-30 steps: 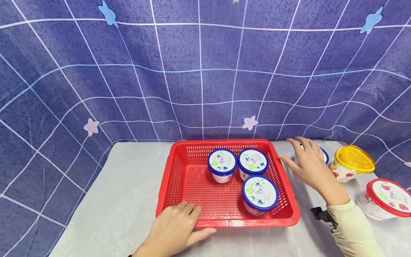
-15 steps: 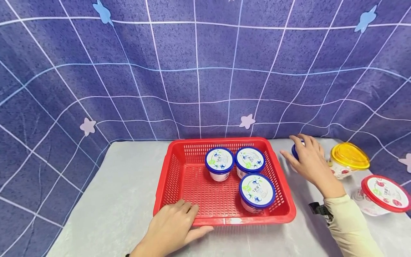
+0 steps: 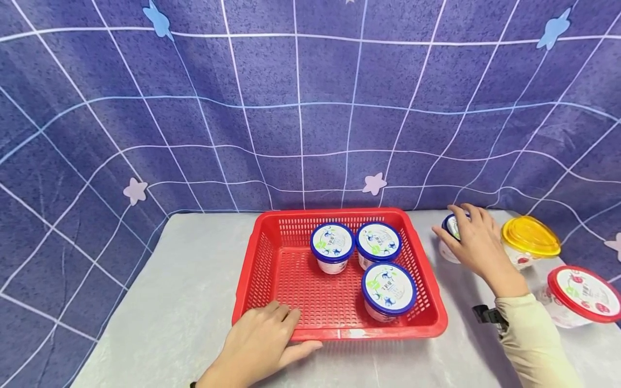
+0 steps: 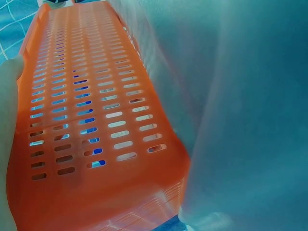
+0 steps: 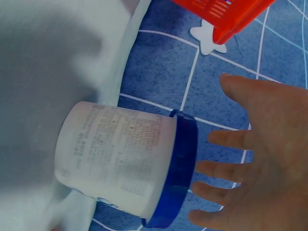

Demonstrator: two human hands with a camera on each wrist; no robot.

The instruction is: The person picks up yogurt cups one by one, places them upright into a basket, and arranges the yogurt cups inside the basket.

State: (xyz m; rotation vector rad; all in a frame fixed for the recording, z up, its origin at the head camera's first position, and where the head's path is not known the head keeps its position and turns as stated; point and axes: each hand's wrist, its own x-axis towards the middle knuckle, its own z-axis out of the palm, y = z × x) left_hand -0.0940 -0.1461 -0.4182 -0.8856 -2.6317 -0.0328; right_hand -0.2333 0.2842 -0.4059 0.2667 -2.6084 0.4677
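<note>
My left hand (image 3: 264, 334) grips the front rim of a red plastic basket (image 3: 339, 333) near its left corner, fingers over the rim and thumb along the outside. Inside stand three white tubs with blue lids: a back-left tub (image 3: 332, 242), a back-right tub (image 3: 378, 241) and a front-right tub (image 3: 389, 288). My right hand (image 3: 480, 245) hovers over another blue-lidded tub (image 3: 450, 250), right of the basket. In the right wrist view that tub (image 5: 120, 154) stands upright on the table, and the spread fingers are apart from its lid (image 5: 175, 168).
Right of my right hand stands a yellow-lidded tub (image 3: 529, 237). Nearer, at the far right, is a larger tub with a red lid (image 3: 584, 293). The grey table (image 3: 184, 291) ends at a blue grid-patterned cloth (image 3: 271, 129) behind the basket.
My right hand has shifted slightly to the right over the outside tub. More of that tub now shows left of the hand. My left hand keeps its grip on the basket.
</note>
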